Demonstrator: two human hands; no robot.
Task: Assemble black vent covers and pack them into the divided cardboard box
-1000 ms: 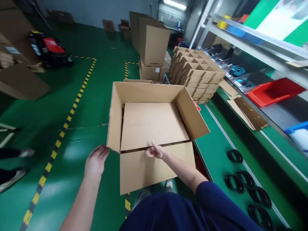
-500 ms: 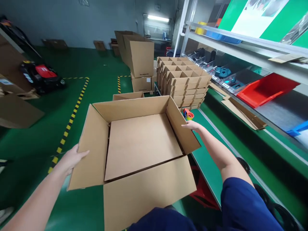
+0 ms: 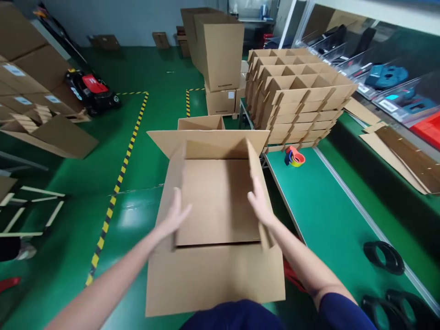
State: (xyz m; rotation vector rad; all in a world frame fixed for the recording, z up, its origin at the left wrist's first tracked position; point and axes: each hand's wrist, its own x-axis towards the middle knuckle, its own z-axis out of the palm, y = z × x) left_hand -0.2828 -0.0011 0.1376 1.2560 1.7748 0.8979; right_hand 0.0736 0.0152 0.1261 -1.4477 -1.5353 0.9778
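Note:
In front of my body stands a cardboard box (image 3: pixel 213 201) with its top flaps unfolded and a flat cardboard bottom showing inside. The near flap (image 3: pixel 216 275) lies spread toward me, and the far flap leans outward. My left hand (image 3: pixel 174 211) is at the left side flap, fingers stretched and slightly blurred. My right hand (image 3: pixel 260 204) lies with extended fingers against the right side flap (image 3: pixel 259 183), which stands steeply upright. Neither hand is wrapped around anything.
To the right, a green-topped table (image 3: pixel 326 201) carries stacked cardboard dividers (image 3: pixel 302 101), tape rolls (image 3: pixel 295 156) and black rings (image 3: pixel 384 257). Tall cartons (image 3: pixel 223 55) stand behind. A lawn mower (image 3: pixel 92 89) and a yellow-black floor line (image 3: pixel 118 183) are on the left.
Both hands have moved inward from the outer flap edges. The side flaps have swung from spread outward to steeper positions, narrowing the opening. The view has tilted down.

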